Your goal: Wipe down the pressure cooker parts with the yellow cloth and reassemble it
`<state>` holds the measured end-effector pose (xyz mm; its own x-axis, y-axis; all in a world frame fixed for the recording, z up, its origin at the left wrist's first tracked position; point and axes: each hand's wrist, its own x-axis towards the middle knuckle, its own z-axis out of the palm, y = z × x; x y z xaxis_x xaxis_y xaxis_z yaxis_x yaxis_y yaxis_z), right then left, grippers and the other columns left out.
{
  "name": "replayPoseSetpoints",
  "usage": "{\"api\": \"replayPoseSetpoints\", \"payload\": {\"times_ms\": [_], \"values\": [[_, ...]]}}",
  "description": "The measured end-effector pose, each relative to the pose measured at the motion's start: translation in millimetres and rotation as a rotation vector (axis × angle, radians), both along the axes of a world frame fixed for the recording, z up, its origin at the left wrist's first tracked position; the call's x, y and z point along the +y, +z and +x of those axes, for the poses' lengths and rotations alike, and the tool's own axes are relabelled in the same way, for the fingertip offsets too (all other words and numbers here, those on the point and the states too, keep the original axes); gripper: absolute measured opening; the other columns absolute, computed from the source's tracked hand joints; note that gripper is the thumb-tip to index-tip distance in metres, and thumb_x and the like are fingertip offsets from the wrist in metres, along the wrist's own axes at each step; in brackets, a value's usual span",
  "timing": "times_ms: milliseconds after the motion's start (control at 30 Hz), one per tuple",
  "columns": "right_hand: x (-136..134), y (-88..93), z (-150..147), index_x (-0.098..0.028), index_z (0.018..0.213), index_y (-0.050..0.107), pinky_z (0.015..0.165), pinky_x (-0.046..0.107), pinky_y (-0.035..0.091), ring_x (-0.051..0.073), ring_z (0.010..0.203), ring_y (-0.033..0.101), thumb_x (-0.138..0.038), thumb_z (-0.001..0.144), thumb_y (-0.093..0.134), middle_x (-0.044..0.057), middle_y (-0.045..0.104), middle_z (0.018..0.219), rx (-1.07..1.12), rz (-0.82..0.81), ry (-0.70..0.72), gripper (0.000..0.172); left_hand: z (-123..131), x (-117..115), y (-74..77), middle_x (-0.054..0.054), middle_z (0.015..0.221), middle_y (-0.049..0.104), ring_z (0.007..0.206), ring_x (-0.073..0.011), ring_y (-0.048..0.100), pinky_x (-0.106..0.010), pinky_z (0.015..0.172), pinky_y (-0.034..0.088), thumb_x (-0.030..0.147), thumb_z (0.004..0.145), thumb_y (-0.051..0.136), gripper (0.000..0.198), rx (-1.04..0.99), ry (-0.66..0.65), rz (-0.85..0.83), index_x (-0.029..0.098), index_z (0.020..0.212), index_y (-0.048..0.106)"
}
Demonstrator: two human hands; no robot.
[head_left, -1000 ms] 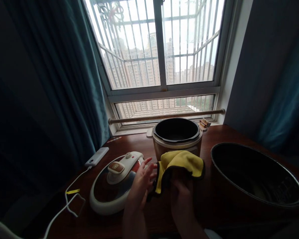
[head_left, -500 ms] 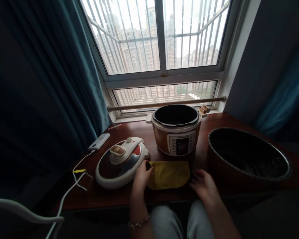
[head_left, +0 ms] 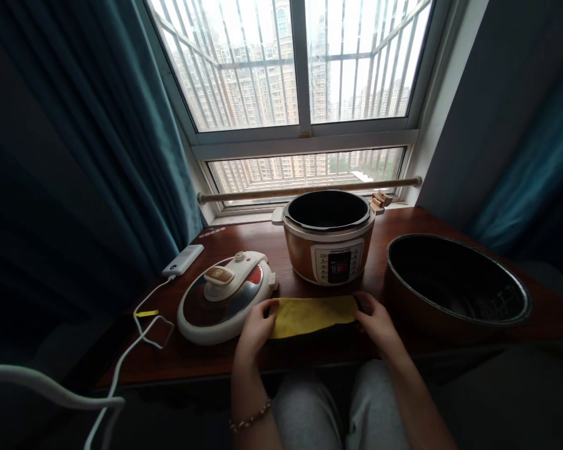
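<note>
A folded yellow cloth [head_left: 315, 314] with a dark underside is stretched between my hands, close to the table's front edge. My left hand [head_left: 259, 325] pinches its left end, beside the white-rimmed lid. At the other end, my right hand [head_left: 373, 319] grips the cloth's right edge between thumb and fingers. Just behind the cloth stands the brown and white cooker [head_left: 328, 240], open at the top, with its control panel facing me.
The cooker lid [head_left: 225, 300] lies to the left. A large dark inner pot [head_left: 457, 284] stands at the right. A white power bank [head_left: 182, 260] with a white cable [head_left: 122, 359] lies at the far left. A window is behind the table [head_left: 244, 240].
My right hand, which was open beside the cloth, has taken hold of its right end. The cloth is now held taut, its front edge showing the dark underside. The view has shifted slightly.
</note>
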<state>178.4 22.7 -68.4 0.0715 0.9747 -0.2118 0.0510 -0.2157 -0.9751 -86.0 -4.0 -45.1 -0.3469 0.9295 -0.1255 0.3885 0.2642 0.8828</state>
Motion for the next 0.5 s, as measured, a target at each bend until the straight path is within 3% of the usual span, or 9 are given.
{"api": "replayPoseSetpoints", "payload": {"times_ms": [133,233,400,500], "values": [[-1.1,16.6,4.9,-0.023,0.115,0.056,0.041,0.017,0.033,0.006,0.050,0.051,-0.014,0.058,0.052,-0.001,0.063,0.083,0.328,-0.100,0.048,0.058,1.5,-1.5,7.3,-0.005,0.076,0.069,0.060,-0.0155,0.059,-0.023,0.055,0.043,0.013,0.061,0.058,0.042,-0.384,0.057,0.051,0.010,0.102,0.066],[-1.8,25.1,6.3,-0.020,0.108,0.062,0.043,0.016,0.034,0.006,0.050,0.050,-0.013,0.058,0.055,-0.001,0.063,0.077,0.456,-0.069,-0.023,0.051,5.6,-3.5,12.5,-0.005,0.078,0.070,0.062,-0.0146,0.061,-0.022,0.056,0.045,0.022,0.061,0.066,0.045,-0.628,0.126,0.164,0.010,0.105,0.064],[-7.2,31.2,4.3,-0.016,0.080,0.068,0.064,0.022,0.046,0.013,0.070,0.059,-0.023,0.063,0.065,0.002,0.066,0.075,0.570,0.235,-0.198,0.019,8.3,-9.6,20.1,-0.006,0.090,0.071,0.087,-0.0205,0.063,-0.025,0.073,0.049,0.032,0.059,0.074,0.039,-0.597,0.135,0.421,0.015,0.094,0.070],[-8.5,32.3,2.8,-0.019,0.086,0.068,0.073,0.024,0.046,0.013,0.076,0.060,-0.026,0.062,0.071,0.000,0.067,0.078,0.588,0.365,-0.329,0.025,8.5,-10.2,20.7,-0.004,0.095,0.071,0.093,-0.0198,0.062,-0.027,0.082,0.047,0.028,0.059,0.075,0.041,-0.572,0.154,0.571,0.018,0.099,0.068]]}}
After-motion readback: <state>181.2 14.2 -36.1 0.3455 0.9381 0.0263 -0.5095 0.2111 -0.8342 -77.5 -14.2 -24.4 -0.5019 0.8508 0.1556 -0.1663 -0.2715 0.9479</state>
